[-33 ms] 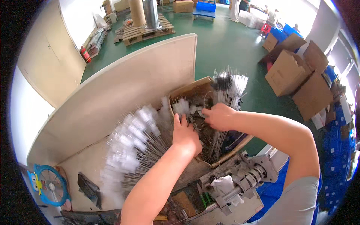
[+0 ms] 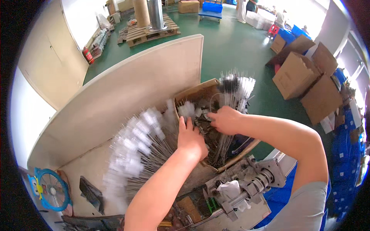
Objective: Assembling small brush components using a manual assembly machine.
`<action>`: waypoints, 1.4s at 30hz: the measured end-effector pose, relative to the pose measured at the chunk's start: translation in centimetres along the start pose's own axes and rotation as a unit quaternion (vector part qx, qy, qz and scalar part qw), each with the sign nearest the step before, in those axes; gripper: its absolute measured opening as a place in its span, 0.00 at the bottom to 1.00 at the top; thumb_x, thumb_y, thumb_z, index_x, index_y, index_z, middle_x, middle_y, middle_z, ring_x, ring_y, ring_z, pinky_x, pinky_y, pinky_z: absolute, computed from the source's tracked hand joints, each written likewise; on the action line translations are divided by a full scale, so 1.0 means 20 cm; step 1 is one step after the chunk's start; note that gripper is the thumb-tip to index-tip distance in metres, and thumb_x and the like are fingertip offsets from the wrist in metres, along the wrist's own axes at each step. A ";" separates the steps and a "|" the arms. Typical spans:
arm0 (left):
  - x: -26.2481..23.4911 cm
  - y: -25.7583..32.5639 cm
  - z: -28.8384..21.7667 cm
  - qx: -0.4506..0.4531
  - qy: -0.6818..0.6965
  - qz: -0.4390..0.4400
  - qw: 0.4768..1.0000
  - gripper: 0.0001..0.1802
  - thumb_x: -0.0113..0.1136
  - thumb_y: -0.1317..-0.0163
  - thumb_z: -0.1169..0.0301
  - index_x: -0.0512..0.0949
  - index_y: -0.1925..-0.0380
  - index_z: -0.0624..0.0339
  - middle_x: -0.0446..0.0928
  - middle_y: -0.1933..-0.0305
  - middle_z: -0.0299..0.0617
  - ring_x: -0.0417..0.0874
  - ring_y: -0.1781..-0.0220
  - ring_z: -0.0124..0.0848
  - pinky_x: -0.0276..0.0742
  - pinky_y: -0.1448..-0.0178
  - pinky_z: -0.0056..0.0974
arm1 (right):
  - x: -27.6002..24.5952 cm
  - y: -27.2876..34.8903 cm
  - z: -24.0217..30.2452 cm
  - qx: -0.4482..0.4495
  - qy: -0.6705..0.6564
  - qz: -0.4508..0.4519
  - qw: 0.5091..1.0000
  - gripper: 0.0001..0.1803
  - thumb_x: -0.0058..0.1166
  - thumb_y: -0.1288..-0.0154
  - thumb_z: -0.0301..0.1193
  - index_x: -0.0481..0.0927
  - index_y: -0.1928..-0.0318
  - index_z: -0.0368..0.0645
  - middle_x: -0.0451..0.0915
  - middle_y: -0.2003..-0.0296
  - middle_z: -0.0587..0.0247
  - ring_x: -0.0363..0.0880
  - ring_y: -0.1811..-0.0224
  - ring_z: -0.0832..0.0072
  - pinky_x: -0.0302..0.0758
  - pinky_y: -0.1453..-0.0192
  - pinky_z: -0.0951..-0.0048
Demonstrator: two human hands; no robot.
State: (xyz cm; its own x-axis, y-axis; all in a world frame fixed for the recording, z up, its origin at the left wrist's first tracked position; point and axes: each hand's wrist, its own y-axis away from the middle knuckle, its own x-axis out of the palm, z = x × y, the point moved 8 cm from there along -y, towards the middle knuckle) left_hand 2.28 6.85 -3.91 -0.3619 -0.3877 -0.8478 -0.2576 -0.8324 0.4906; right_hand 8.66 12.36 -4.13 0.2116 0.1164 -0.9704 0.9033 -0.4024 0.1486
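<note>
The brushes are in two groups. One bundle [image 2: 239, 89] rests in the box, with its wire stems toward the near end and its bristle heads out past the far right edge, perhaps so that the wall supports the stems and the bristles are not pressed. The other brushes [image 2: 140, 134] spread like a fan on the table [image 2: 89, 156] at the left. Their heads point outward and their stems come together toward the box – I think this keeps the heads apart from each other.

The left hand [image 2: 191, 141] is over the left edge of the box, its index and middle fingers stretched and slightly apart, just beside a small white tuft [image 2: 187, 109]. I cannot tell if it grips something. The right hand [image 2: 226, 120] comes in from the right, fingers bent down to the scraps [image 2: 202, 112]; whether they pinch anything is hidden.

The box [image 2: 198, 91] stands between both groups, so both hands reach it easily. Beyond it, the board [image 2: 146, 73] probably works as a screen toward the floor. Near right is the machine [image 2: 263, 181] – a white cloth [image 2: 230, 189] lies by its shaft.
</note>
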 end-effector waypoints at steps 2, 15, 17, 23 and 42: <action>0.01 0.00 0.00 -0.001 0.004 -0.003 1.000 0.29 0.42 0.41 0.57 0.68 0.40 0.52 0.59 0.32 0.41 0.44 0.26 0.47 0.25 0.29 0.60 | 0.09 -0.01 0.01 -0.002 0.080 0.136 0.988 0.13 0.52 0.46 0.39 0.82 0.79 0.47 0.77 0.71 0.64 0.78 0.66 0.63 0.72 0.62 0.63; 0.00 -0.01 0.01 0.002 0.025 -0.042 0.999 0.25 0.41 0.40 0.61 0.74 0.45 0.56 0.65 0.36 0.46 0.50 0.28 0.49 0.27 0.29 0.60 | -0.03 0.05 0.00 -0.033 0.105 0.044 0.993 0.10 0.50 0.51 0.36 0.82 0.81 0.50 0.78 0.76 0.65 0.76 0.68 0.66 0.72 0.68 0.66; 0.00 -0.01 0.01 0.000 0.028 -0.048 0.998 0.25 0.41 0.40 0.60 0.73 0.45 0.56 0.64 0.35 0.46 0.50 0.28 0.49 0.27 0.29 0.60 | -0.04 0.05 0.00 -0.032 0.104 0.060 0.992 0.10 0.50 0.51 0.36 0.82 0.81 0.49 0.78 0.77 0.65 0.77 0.68 0.66 0.72 0.68 0.66; 0.00 -0.01 0.01 0.000 0.028 -0.034 0.999 0.26 0.41 0.40 0.60 0.72 0.44 0.57 0.63 0.34 0.46 0.50 0.28 0.50 0.27 0.29 0.61 | -0.03 0.02 -0.02 -0.016 0.082 0.086 0.993 0.11 0.49 0.48 0.35 0.82 0.81 0.48 0.80 0.77 0.62 0.79 0.72 0.63 0.73 0.67 0.62; 0.01 -0.02 0.00 0.003 0.028 -0.067 0.997 0.25 0.40 0.40 0.61 0.72 0.44 0.56 0.63 0.34 0.45 0.50 0.28 0.50 0.27 0.29 0.61 | 0.08 -0.11 -0.18 0.107 0.028 0.157 0.981 0.07 0.54 0.54 0.29 0.83 0.74 0.44 0.82 0.72 0.56 0.82 0.67 0.61 0.77 0.65 0.62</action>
State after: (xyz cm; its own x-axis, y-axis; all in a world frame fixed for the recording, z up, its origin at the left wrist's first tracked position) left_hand 2.40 7.13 -4.38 -0.2740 -0.2947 -0.9155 -0.3056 -0.8759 0.3734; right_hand 8.41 16.63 -5.28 0.4931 0.0038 -0.8699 0.6922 -0.6074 0.3898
